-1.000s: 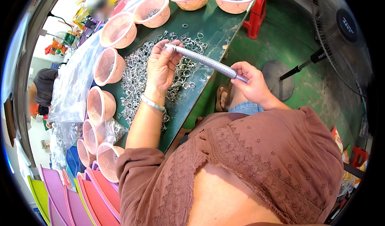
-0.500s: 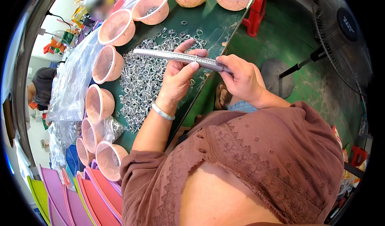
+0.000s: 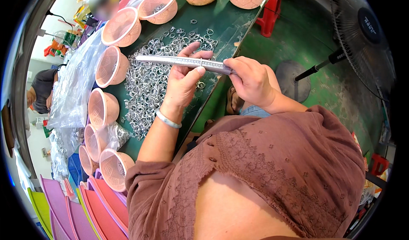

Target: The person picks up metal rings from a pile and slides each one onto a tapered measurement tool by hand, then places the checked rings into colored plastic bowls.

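A tapered silver ring mandrel [image 3: 164, 60] with graduated markings lies level above the table. My right hand [image 3: 252, 81] is closed round its thick grey end. From below, my left hand [image 3: 181, 88] pinches a thin ring [image 3: 201, 62] threaded on the mandrel's shaft; the thumb presses on it and two fingers extend behind. A pale bangle circles my left wrist. Beneath and beyond the mandrel's thin end spreads a large heap of silver rings [image 3: 147, 84] on the green tabletop [image 3: 213, 16].
Pink baskets [image 3: 157, 7] line the table's far and left edges, some with rings inside. Clear plastic sheeting [image 3: 74, 84] lies beyond them. Stacked coloured trays [image 3: 98, 206] stand lower left. A red stool [image 3: 270, 14] and a pedestal fan [image 3: 362, 39] are right. Another person [image 3: 44, 91] sits far left.
Both hands and the mandrel appear slightly further left, with the whole view shifted a little the same way. The grip and the ring's place on the shaft look the same.
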`<action>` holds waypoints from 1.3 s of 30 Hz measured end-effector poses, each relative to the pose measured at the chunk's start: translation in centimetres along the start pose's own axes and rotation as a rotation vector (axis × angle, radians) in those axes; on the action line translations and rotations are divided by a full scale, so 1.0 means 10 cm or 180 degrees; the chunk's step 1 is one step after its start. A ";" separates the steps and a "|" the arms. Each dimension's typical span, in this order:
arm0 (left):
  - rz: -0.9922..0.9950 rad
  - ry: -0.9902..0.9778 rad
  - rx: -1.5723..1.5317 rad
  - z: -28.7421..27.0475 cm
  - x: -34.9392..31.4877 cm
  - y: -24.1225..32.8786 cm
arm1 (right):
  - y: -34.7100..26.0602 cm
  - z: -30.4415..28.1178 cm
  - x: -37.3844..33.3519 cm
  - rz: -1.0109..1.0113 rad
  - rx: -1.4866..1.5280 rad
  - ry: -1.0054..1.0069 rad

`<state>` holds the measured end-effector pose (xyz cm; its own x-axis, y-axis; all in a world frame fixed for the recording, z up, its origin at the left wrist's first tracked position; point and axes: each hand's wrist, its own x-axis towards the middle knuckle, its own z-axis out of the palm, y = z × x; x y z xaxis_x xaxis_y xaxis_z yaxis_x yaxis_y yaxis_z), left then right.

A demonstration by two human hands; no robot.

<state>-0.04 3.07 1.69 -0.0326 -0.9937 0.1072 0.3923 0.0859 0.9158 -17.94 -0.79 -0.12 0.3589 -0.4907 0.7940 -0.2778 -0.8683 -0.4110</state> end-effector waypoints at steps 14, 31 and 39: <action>-0.0120 0.0642 0.0286 -0.11 -0.14 -0.07 | -0.07 -0.04 -0.06 0.0357 0.0504 -0.0482; 0.0248 0.1298 -0.0034 0.05 -0.10 -0.12 | -0.04 -0.08 0.01 0.0755 0.1155 -0.0762; 0.0211 0.1425 0.0103 0.00 -0.18 -0.15 | -0.06 -0.09 0.02 0.0589 0.0917 -0.1089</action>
<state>-0.55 4.75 0.10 0.3953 -0.9185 -0.0054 0.3510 0.1456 0.9250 -18.46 -0.30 0.67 0.6127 -0.5927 0.5228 -0.1238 -0.7253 -0.6772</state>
